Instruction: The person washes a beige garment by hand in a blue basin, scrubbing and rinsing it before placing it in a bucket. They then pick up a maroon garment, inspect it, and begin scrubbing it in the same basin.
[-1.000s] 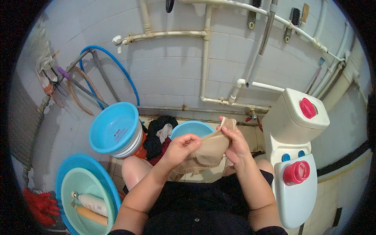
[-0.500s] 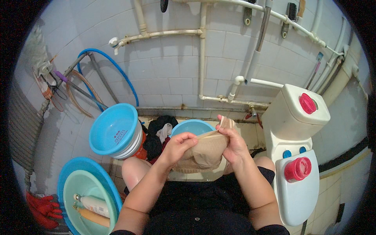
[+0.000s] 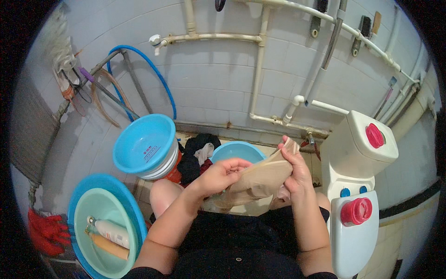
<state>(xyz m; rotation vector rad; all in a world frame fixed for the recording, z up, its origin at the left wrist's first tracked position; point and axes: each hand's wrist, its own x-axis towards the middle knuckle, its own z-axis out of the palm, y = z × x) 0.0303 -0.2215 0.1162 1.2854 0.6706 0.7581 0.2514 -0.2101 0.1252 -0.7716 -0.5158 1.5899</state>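
A thin beige bra (image 3: pixel 258 182) is stretched slantwise between my two hands above my lap, its upper edge pulled taut. My right hand (image 3: pixel 296 169) is closed on its higher right end, with a strap-like strip standing up past the thumb. At the left side my left hand (image 3: pixel 222 176) grips the edge with curled fingers, partly hidden by the cloth. Behind the bra stands a light blue basin (image 3: pixel 238 151) on the floor, its front covered by my hands and the cloth.
Dark clothes (image 3: pixel 189 160) lie left of that basin. A blue basin (image 3: pixel 144 144) tops a stack of buckets. At lower left, a pale green basin (image 3: pixel 88 204) with bottles sits inside a bigger blue one. The toilet (image 3: pixel 355 242) at right carries a red jar (image 3: pixel 356 211).
The whole view has shifted a little. My right hand has risen slightly, and the bra now slants up to the right. My left fingers have curled further along its edge.
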